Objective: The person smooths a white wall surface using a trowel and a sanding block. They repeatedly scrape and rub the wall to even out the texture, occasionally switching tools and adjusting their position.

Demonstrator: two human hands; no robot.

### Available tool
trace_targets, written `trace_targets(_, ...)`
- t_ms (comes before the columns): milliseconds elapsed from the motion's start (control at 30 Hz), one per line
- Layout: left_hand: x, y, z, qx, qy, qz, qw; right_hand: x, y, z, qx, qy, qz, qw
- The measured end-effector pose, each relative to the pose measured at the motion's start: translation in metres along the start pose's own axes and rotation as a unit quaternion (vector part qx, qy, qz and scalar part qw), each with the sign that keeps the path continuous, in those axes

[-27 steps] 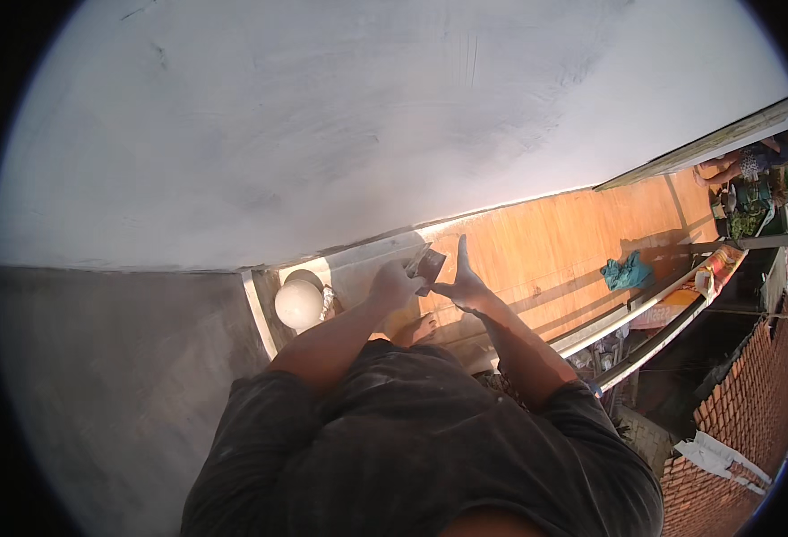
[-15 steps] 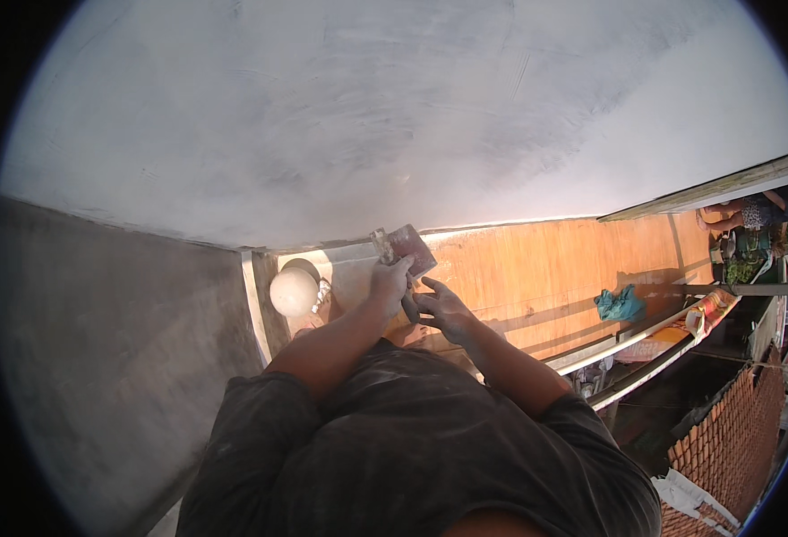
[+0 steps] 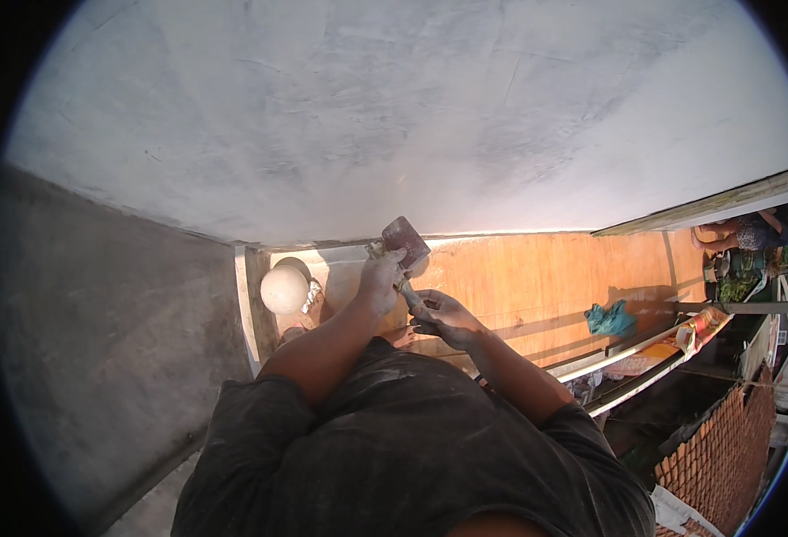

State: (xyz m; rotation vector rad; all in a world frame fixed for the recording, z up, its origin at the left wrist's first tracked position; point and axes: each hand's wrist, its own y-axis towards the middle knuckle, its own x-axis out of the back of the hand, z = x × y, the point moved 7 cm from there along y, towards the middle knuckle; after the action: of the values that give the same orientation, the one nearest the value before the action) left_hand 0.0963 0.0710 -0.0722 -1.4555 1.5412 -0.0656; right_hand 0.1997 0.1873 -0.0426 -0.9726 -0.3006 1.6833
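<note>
A putty knife with a dark, square, smeared blade [image 3: 406, 238] is in front of me, close to the foot of the white wall. My left hand [image 3: 379, 279] is closed round it just below the blade. A pale, crusted edge shows beside the blade; whether it belongs to a second tool I cannot tell. The handle [image 3: 406, 292] slants down toward my right hand [image 3: 448, 319], whose bent fingers close on its lower end. Part of the handle is hidden by the fingers.
A smeared white wall [image 3: 394, 116] rises ahead, a grey wall [image 3: 116, 331] at left. On the orange-brown boards [image 3: 519, 277] lie a pale round object [image 3: 285, 289] and a teal cloth [image 3: 610, 319]. A rail [image 3: 609, 358] edges the right side, above a tiled roof [image 3: 721, 447]. Another person [image 3: 752, 231] is far right.
My right hand has moved from spread fingers beside the handle to fingers closed on its end. The blade has turned and risen slightly; my left hand has shifted a little left. The view has tilted slightly.
</note>
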Motion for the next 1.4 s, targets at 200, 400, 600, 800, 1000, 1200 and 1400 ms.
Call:
trace_targets(200,-0.004,0.004,-0.002,0.005,-0.094,0.020,0.995,0.005,-0.013,-0.002,0.007,0.033,0.018,0.999)
trace_targets(400,0.020,0.027,-0.035,-0.098,-0.085,-0.024,0.991,0.064,-0.040,-0.029,-0.022,-0.011,-0.037,0.999)
trace_targets(600,0.041,0.044,-0.060,-0.206,-0.028,-0.054,0.977,0.148,-0.072,-0.047,-0.002,-0.176,-0.288,0.941)
trace_targets(800,0.018,0.043,-0.040,-0.227,0.010,-0.097,0.969,0.133,-0.096,0.043,0.128,-0.430,-0.384,0.807)
trace_targets(1000,-0.042,0.043,-0.028,-0.219,0.024,-0.072,0.973,0.078,-0.098,0.151,0.225,-0.496,-0.333,0.769)
trace_targets(1200,-0.084,0.053,-0.027,-0.184,0.012,-0.011,0.983,0.066,-0.093,0.220,0.226,-0.572,-0.276,0.739)
trace_targets(1400,-0.097,0.056,-0.029,-0.203,0.118,-0.028,0.972,0.097,-0.082,0.250,0.120,-0.581,-0.218,0.775)
